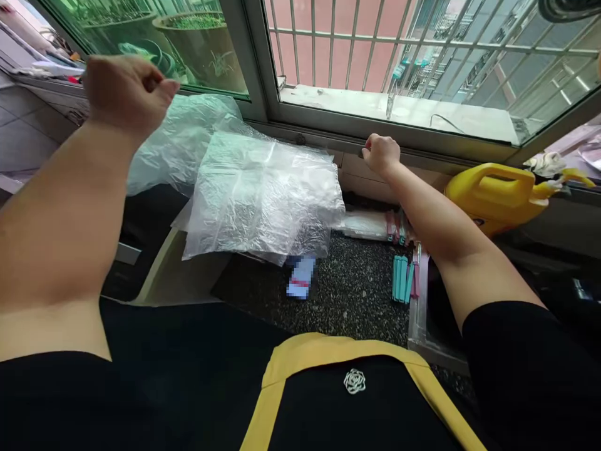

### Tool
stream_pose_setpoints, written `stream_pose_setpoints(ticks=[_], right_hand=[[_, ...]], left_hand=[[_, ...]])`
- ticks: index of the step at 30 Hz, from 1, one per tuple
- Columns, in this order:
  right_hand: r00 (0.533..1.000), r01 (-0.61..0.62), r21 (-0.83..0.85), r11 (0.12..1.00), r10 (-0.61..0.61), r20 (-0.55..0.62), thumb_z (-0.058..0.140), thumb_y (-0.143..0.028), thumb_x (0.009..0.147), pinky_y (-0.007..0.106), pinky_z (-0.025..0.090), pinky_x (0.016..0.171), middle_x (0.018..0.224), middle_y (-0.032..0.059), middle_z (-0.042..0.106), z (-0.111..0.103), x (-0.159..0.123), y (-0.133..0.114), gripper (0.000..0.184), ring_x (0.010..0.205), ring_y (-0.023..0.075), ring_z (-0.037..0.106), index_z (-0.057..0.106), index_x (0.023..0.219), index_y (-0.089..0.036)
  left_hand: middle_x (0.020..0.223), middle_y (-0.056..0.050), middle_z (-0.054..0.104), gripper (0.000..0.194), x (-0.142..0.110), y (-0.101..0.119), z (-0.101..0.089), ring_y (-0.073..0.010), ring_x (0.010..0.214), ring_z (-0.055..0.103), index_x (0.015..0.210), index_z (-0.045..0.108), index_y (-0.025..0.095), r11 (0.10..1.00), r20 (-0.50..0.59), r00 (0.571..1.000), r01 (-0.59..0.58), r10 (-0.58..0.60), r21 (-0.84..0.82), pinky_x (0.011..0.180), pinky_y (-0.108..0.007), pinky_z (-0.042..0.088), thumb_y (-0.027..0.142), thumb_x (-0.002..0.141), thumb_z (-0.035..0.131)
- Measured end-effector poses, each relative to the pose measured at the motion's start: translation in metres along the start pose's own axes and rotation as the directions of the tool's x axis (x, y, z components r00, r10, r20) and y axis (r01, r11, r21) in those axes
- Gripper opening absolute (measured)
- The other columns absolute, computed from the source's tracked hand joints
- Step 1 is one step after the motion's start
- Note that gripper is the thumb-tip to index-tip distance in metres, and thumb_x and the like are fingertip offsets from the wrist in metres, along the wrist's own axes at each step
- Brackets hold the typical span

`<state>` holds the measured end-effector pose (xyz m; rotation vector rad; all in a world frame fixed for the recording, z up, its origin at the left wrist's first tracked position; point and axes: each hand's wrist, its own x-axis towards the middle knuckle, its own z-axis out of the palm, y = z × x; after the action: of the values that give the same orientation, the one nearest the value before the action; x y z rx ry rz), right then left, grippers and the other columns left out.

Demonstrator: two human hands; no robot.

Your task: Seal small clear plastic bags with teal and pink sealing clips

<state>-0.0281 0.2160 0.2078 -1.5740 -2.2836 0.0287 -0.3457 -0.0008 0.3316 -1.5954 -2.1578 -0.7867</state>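
My left hand (124,91) is raised at the upper left, in front of the green-tinted window. Its fingers are curled into a fist with the thumb to the side, and no object shows in it. Close to the window's lower frame, my right hand (382,153) is also a fist, with nothing visible sticking out of it. Between the two hands lies a stack of clear, crinkled plastic bags (263,194). A looser clear plastic bag (164,153) lies behind it, below my left hand. A small pixelated white-and-blue packet (301,279) pokes out at the stack's front edge.
On the dark speckled counter (347,294) are teal bag clips (401,279) and a bundle of clear bags (366,224) with pink clips. A yellow jug (498,197) stands right, beside a clear bin (417,326). The barred window (361,119) runs along the back.
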Motion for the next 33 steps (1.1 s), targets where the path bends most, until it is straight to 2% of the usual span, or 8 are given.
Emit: stream_pose_setpoints(ticks=[4, 7, 10, 14, 17, 21, 24, 33], right_hand=[[1.0, -0.008, 0.007, 1.0, 0.008, 0.002, 0.05, -0.031, 0.081, 0.038, 0.044, 0.075, 0.086, 0.0089, 0.066, -0.018, -0.038, 0.03, 0.016, 0.087, 0.0253, 0.059, 0.063, 0.086, -0.022], [0.999, -0.029, 0.059, 0.998, 0.03, -0.032, 0.047, -0.035, 0.082, 0.036, 0.043, 0.074, 0.086, 0.0065, 0.067, -0.031, -0.066, 0.055, 0.017, 0.084, 0.0228, 0.058, 0.061, 0.081, -0.026], [0.995, -0.06, 0.148, 0.987, 0.072, -0.075, 0.048, -0.031, 0.081, 0.031, 0.04, 0.073, 0.082, 0.0044, 0.067, -0.039, -0.089, 0.083, 0.013, 0.078, 0.0179, 0.055, 0.057, 0.075, -0.025], [0.977, -0.188, 0.209, 0.96, 0.204, -0.059, 0.051, -0.026, 0.08, 0.027, 0.037, 0.069, 0.076, 0.005, 0.064, -0.035, -0.116, 0.121, 0.011, 0.072, 0.0141, 0.052, 0.054, 0.07, -0.021], [0.964, -0.249, 0.188, 0.95, 0.262, -0.051, 0.052, -0.026, 0.078, 0.027, 0.037, 0.068, 0.077, 0.0062, 0.065, -0.022, -0.134, 0.146, 0.01, 0.071, 0.0151, 0.055, 0.056, 0.073, -0.019], [0.941, -0.339, 0.135, 0.931, 0.336, 0.046, 0.05, -0.027, 0.079, 0.027, 0.041, 0.071, 0.087, 0.0092, 0.068, 0.003, -0.158, 0.167, 0.016, 0.08, 0.0186, 0.06, 0.062, 0.081, -0.017], [0.922, -0.379, 0.105, 0.92, 0.365, 0.131, 0.048, -0.027, 0.08, 0.027, 0.042, 0.072, 0.092, 0.0098, 0.069, 0.023, -0.171, 0.174, 0.021, 0.085, 0.0195, 0.061, 0.065, 0.086, -0.016], [0.882, -0.37, -0.019, 0.929, 0.358, 0.308, 0.046, -0.03, 0.084, 0.026, 0.041, 0.069, 0.093, 0.008, 0.069, 0.087, -0.179, 0.163, 0.023, 0.087, 0.0196, 0.063, 0.065, 0.091, -0.019]], left_hand=[[0.065, 0.001, 0.043, 0.049, -0.015, 0.069, -0.006, -0.0152, 0.077, 0.056, 0.083, 0.064, 0.006, 0.957, -0.018, 0.979, -0.201, 0.202, -0.209, 0.077, -0.04, 0.043, 0.05, 0.079, 0.043], [0.061, 0.002, 0.039, 0.036, -0.026, 0.122, -0.004, -0.0128, 0.07, 0.056, 0.077, 0.062, 0.009, 0.88, -0.069, 0.928, -0.37, 0.367, -0.299, 0.072, -0.032, 0.042, 0.042, 0.078, 0.05], [0.058, 0.003, 0.038, 0.027, -0.043, 0.177, 0.006, -0.0075, 0.057, 0.047, 0.072, 0.059, 0.011, 0.8, -0.09, 0.912, -0.396, 0.401, -0.451, 0.061, -0.023, 0.034, 0.037, 0.078, 0.053], [0.049, 0.005, 0.031, 0.027, -0.081, 0.245, 0.043, -0.0044, 0.045, 0.03, 0.06, 0.05, 0.015, 0.644, -0.106, 0.942, -0.298, 0.319, -0.704, 0.05, -0.021, 0.025, 0.034, 0.079, 0.055], [0.052, 0.004, 0.04, 0.028, -0.117, 0.281, 0.096, -0.0069, 0.049, 0.037, 0.059, 0.048, 0.017, 0.514, -0.034, 0.953, -0.193, 0.301, -0.836, 0.051, -0.023, 0.029, 0.035, 0.08, 0.054], [0.051, 0.003, 0.048, 0.026, -0.159, 0.299, 0.182, -0.0085, 0.049, 0.04, 0.059, 0.051, 0.017, 0.494, 0.23, 0.93, 0.063, 0.286, -0.867, 0.051, -0.024, 0.03, 0.036, 0.078, 0.054], [0.052, 0.002, 0.051, 0.024, -0.177, 0.295, 0.235, -0.0099, 0.05, 0.042, 0.059, 0.053, 0.017, 0.605, 0.442, 0.875, 0.245, 0.198, -0.757, 0.052, -0.025, 0.029, 0.033, 0.076, 0.054], [0.081, -0.008, 0.067, 0.024, -0.175, 0.287, 0.318, -0.0186, 0.077, 0.059, 0.08, 0.066, 0.017, 0.86, 0.733, 0.677, 0.408, -0.061, -0.306, 0.063, -0.027, 0.038, 0.033, 0.08, 0.048]])
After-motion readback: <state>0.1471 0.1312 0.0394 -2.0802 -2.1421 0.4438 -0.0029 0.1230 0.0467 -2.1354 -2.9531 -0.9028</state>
